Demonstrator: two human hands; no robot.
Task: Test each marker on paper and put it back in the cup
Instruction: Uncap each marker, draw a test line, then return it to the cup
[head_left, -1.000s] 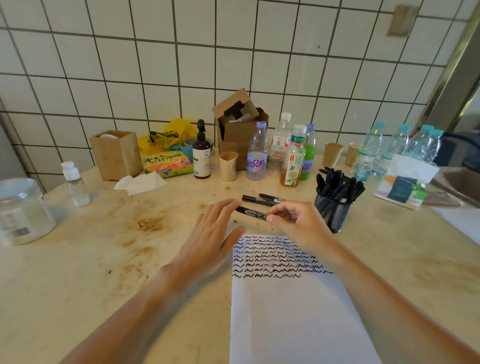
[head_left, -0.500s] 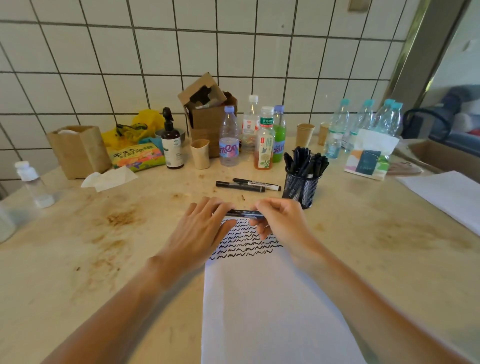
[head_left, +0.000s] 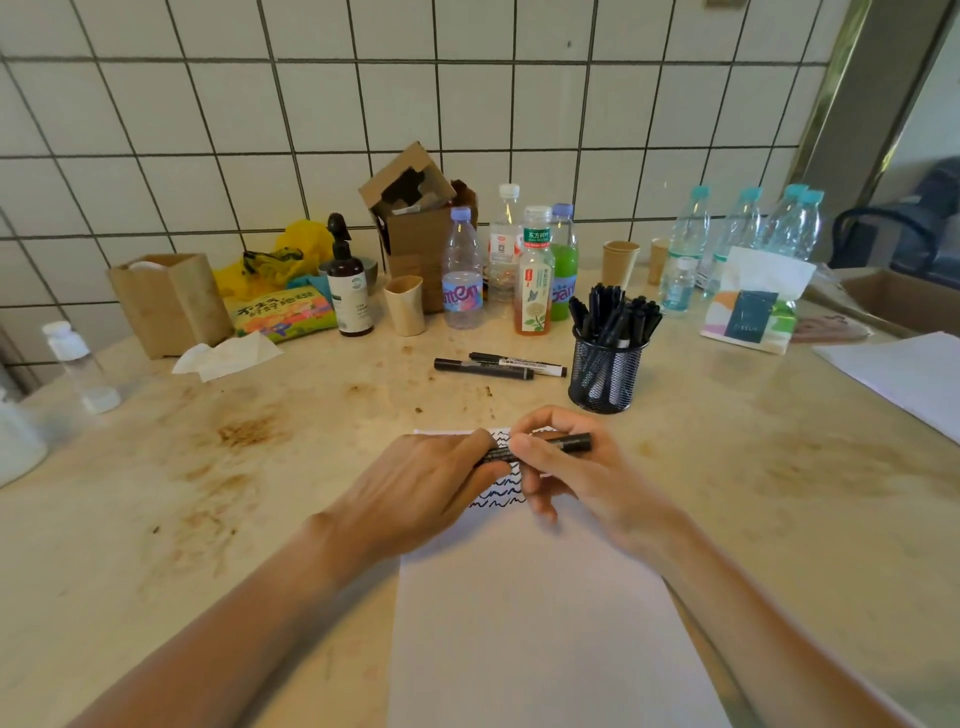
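Note:
A black marker (head_left: 569, 442) lies level above the top of the white paper (head_left: 530, 613), held between both hands. My left hand (head_left: 421, 488) grips its left end with curled fingers. My right hand (head_left: 576, 478) pinches its middle, the right end sticking out past the fingers. Rows of black squiggles (head_left: 498, 493) show on the paper between the hands, partly hidden. The black mesh cup (head_left: 605, 371), full of several black markers, stands behind and right of my hands. Two more black markers (head_left: 498, 365) lie side by side on the table left of the cup.
Bottles (head_left: 462, 270), paper cups (head_left: 404, 305), a cardboard box (head_left: 415, 218), a pump bottle (head_left: 349, 286) and a tissue pack (head_left: 753, 306) crowd the back by the tiled wall. A crumpled tissue (head_left: 228, 356) lies at left. More white paper (head_left: 898, 376) sits at the right edge.
Both hands drew the marker nearer over the paper. My left hand went from flat and touching to gripping the marker's left end; my right hand still holds it.

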